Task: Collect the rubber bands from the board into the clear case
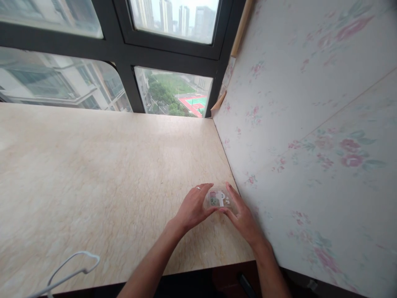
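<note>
A small clear plastic box (pixel 221 198) with a white printed figure on its lid sits on the marble-patterned sill, close to the wall. Small coloured items show through it, too small to name. My left hand (pixel 196 205) grips the box's left side, thumb at the near edge and fingers at the far edge; a ring is on one finger. From the right side my right hand (pixel 242 216) holds it the same way, its thumb near the left thumb.
The marble-patterned sill (pixel 102 178) stretches left and back to a dark-framed window (pixel 173 51). A wall with floral paper (pixel 297 136) rises close on the right. At the lower left a white cable (pixel 74 273) loops over the sill's front edge.
</note>
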The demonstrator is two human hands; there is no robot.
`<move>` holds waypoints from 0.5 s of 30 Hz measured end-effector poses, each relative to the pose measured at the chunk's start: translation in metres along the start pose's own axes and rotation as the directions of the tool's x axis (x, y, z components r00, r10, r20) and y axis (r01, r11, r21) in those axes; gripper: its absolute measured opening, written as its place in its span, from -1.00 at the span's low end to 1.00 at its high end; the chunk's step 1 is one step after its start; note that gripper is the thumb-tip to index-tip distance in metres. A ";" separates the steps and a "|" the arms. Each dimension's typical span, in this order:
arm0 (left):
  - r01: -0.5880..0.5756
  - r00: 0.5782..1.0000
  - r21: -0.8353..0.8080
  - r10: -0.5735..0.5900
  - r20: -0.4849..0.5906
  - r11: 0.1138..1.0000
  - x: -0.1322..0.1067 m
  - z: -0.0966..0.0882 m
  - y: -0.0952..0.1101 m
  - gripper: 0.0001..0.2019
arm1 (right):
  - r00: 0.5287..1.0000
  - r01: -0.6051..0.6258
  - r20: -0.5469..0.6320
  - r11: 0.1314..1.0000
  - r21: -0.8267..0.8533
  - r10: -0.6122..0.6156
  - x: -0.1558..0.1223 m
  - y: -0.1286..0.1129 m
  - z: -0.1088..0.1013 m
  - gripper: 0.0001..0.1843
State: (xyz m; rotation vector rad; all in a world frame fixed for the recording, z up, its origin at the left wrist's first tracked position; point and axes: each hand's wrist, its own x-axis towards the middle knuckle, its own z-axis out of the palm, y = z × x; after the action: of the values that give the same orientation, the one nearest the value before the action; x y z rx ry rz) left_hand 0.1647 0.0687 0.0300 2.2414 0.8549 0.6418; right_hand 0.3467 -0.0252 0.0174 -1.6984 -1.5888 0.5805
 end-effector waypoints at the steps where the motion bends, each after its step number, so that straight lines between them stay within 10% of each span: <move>1: 0.001 1.000 -0.002 -0.001 -0.006 1.000 0.000 0.002 -0.002 -0.38 | 1.000 -0.027 -0.009 1.000 -0.001 0.026 0.000 0.001 0.001 -0.28; 15: 0.060 0.998 -0.062 -0.059 0.012 0.996 -0.002 0.020 -0.020 -0.37 | 0.993 -0.118 0.016 0.983 0.141 0.116 0.000 0.012 0.011 -0.32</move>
State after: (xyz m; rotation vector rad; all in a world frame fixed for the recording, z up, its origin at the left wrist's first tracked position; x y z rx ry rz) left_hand 0.1681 0.0708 0.0023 2.1531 0.8815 0.6206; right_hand 0.3463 -0.0221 0.0009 -1.6918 -1.4242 0.7416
